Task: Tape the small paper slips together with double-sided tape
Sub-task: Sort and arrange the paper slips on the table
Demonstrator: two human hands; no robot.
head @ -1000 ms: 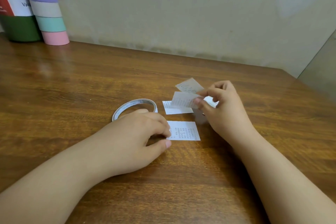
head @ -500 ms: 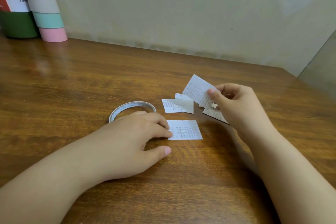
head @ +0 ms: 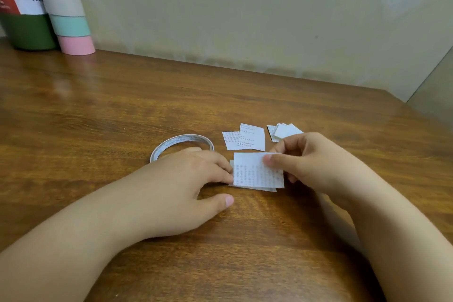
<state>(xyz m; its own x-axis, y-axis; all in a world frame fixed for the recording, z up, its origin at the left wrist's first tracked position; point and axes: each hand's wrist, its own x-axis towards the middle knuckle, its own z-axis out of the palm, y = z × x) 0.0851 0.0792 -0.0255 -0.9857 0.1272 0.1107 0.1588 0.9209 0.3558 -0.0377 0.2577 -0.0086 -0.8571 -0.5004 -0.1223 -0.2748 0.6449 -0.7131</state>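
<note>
Wooden brown tabletop (head: 98, 110) with visible grain fills most of the frame; a plain beige wall (head: 245, 7) closes it off along the top. The table's back edge meets the wall; its right corner shows at upper right, with a gap beyond.

Upper left corner: one dark green cylinder (head: 22, 29) bearing a red-and-white label, legible only as "Va…", the rest cut off. Touching it on the right, one tube banded in purple, grey, mint and pink (head: 66, 19).

Centre: one flat ring of white double-sided tape (head: 181, 142), small print on its liner, too small to read. The left hand (head: 176, 191) lies just below it, fingers together and nearly straight, their tips pressing the left edge of a lower white paper slip (head: 252, 188), which lies flat and shows only as a thin margin. Thumb spread apart, resting on the wood.

The right hand (head: 318, 167) pinches an upper white printed slip (head: 257, 170) between thumb and forefinger at its top right corner, laid almost squarely over the lower one. Rows of small print, unreadable.

Above these, two more printed slips (head: 245, 138) overlap each other, flat on the table. To their right, a small fanned pile of slips (head: 284, 131), partly behind the right hand; count uncertain, at least three.

Open wood is widest across the left half and along the bottom of the frame.
</note>
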